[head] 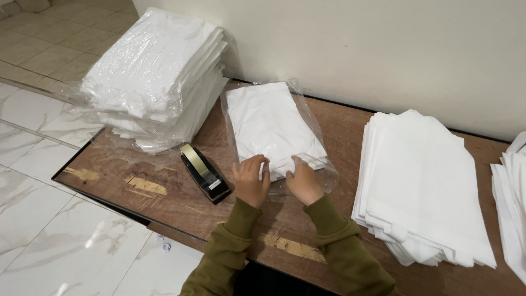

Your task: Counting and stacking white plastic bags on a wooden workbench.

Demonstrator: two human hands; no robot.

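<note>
Olive-green sleeves come up from the bottom edge toward the middle of the wooden bench, and both of my hands rest at the near end of a folded white cloth in a clear plastic bag. On my left hand the grip is bent, fingertips pressing down on the near edge of the bag. On my right hand the grip is curled over the same edge, just beside the left; I cannot tell whether it pinches the plastic or only presses on it. The bagged cloth lies flat near the middle of the bench, its far end toward the pale wall, with loose plastic spreading out around it.

Just left of my left hand sits a black tape dispenser, lying at an angle and apart from the bag. Beyond it, at the far left corner of the bench, stands a tall stack of bagged white cloths. To my right lies a pile of unbagged folded white cloths, and the edge of another white pile shows at the right border. Marbled floor tiles lie below the bench on the left.
</note>
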